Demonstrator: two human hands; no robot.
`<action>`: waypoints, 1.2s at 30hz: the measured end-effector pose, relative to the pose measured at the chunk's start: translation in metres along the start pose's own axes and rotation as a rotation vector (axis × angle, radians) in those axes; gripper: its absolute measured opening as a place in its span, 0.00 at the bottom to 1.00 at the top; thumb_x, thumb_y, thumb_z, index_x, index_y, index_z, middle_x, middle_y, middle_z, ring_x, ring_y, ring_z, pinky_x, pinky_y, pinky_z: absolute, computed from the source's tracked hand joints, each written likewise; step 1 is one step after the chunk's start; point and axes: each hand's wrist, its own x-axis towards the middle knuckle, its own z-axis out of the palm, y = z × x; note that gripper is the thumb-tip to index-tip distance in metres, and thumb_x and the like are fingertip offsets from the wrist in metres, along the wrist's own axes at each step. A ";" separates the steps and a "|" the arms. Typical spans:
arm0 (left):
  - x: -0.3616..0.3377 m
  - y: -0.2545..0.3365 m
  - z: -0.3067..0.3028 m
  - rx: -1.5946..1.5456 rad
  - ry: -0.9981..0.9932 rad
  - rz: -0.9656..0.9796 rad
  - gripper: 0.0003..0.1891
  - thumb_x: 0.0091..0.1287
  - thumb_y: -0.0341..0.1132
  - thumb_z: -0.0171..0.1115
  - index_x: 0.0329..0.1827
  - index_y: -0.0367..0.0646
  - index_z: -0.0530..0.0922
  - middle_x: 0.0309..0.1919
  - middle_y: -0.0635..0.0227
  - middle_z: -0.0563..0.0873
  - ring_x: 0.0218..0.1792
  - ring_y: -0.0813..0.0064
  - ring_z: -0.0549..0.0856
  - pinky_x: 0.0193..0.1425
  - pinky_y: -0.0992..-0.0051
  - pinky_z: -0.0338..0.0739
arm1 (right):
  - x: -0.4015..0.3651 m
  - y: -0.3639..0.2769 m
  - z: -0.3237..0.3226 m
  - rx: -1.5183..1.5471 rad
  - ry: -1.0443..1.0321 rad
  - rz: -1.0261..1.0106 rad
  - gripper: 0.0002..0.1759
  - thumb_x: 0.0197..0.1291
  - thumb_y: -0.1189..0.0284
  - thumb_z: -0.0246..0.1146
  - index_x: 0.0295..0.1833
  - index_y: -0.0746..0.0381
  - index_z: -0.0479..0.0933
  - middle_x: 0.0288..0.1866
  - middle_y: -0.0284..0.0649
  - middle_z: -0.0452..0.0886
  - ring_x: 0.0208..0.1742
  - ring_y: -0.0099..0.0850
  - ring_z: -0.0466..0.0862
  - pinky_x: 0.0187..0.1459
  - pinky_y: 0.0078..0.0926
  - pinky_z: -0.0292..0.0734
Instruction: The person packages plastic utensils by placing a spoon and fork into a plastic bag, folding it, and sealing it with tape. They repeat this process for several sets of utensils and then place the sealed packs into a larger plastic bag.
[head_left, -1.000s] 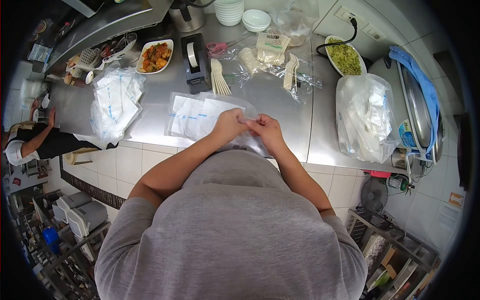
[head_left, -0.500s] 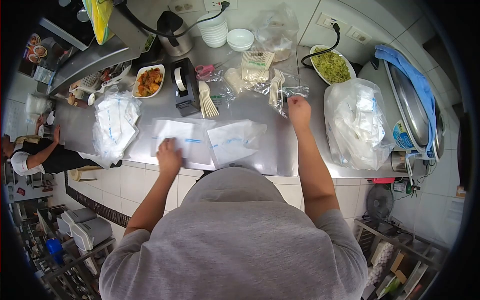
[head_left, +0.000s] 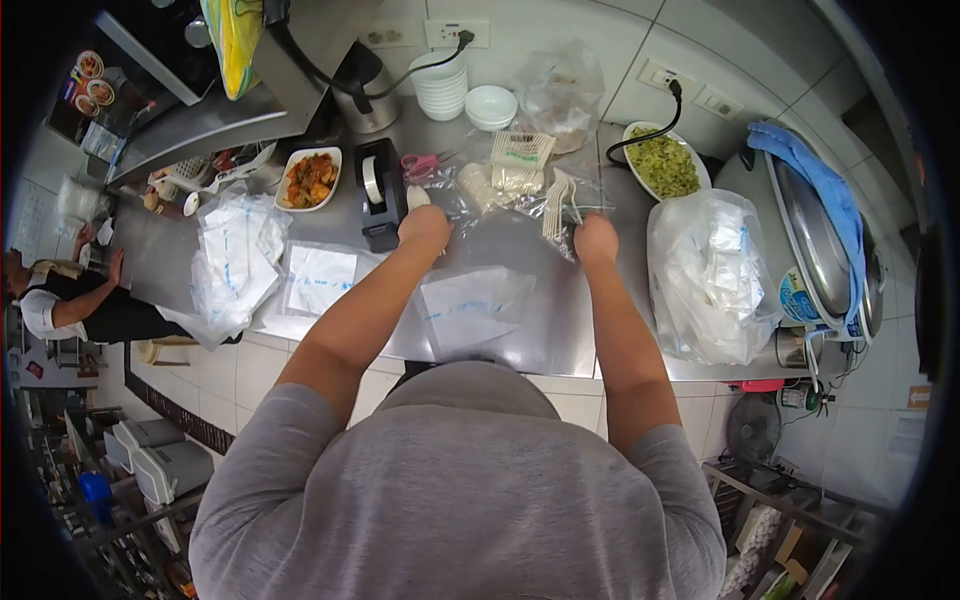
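Observation:
My left hand (head_left: 427, 230) is closed over a stack of pale disposable spoons (head_left: 417, 197), covering their handles. To its left stands a black tape dispenser (head_left: 378, 205). My right hand (head_left: 596, 238) is closed at the right of several pale disposable forks (head_left: 556, 208); one fork (head_left: 574, 207) slants away from the pile into its fingers. The fingertips of both hands are hidden. Two flat clear bags with white paper inside lie along the counter's front: a left bag (head_left: 320, 276) beside my left forearm and a right bag (head_left: 472, 305) between my arms.
A pile of white packets (head_left: 235, 255) lies left; a plastic bag of packets (head_left: 712, 270) sits right. Behind are a red-orange food dish (head_left: 308, 180), a plate of chopped greens (head_left: 665, 165), pink scissors (head_left: 420, 165) and stacked bowls (head_left: 440, 85). A co-worker (head_left: 85, 300) stands far left.
My left hand has left the left bag and moved up and right onto the spoons. My right hand has drawn slightly toward me, and a fork now slants from the pile to it.

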 end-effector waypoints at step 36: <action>-0.120 0.046 0.004 -1.835 -0.586 0.226 0.10 0.68 0.35 0.63 0.46 0.37 0.81 0.28 0.71 0.84 0.26 0.82 0.82 0.32 0.83 0.78 | -0.172 -0.067 -0.135 0.843 0.026 -0.392 0.12 0.57 0.76 0.65 0.47 0.60 0.83 0.29 0.41 0.79 0.26 0.33 0.77 0.30 0.29 0.72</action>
